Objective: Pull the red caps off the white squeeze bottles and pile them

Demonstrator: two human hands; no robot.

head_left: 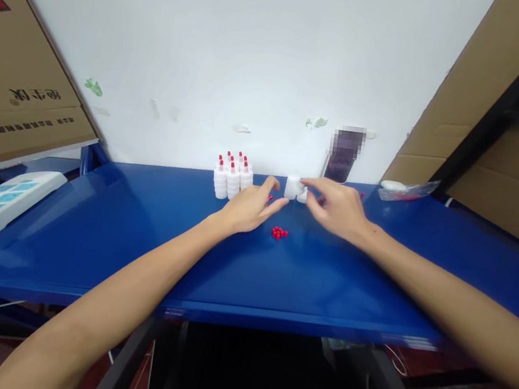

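Note:
My left hand (253,207) hovers over the middle of the blue table with thumb and index finger apart. A small red piece (270,198) shows between those fingers; whether they touch it I cannot tell. To the right, my right hand (339,205) has its thumb and index finger spread, the index tip at the edge of a white bottle (292,188). Another white piece (303,196) is partly hidden beside that bottle. Closer to me lies a small cluster of red caps (278,233). Left of my left hand, several white bottles with red tips (231,180) stand upright in a group.
A phone (341,157) leans on the white wall behind my right hand. Farther right, a clear plastic bag (409,191) lies by a cardboard panel (441,135). At the left are a white power strip (18,190) and a large cardboard box (28,78). The blue table (141,237) ends in front.

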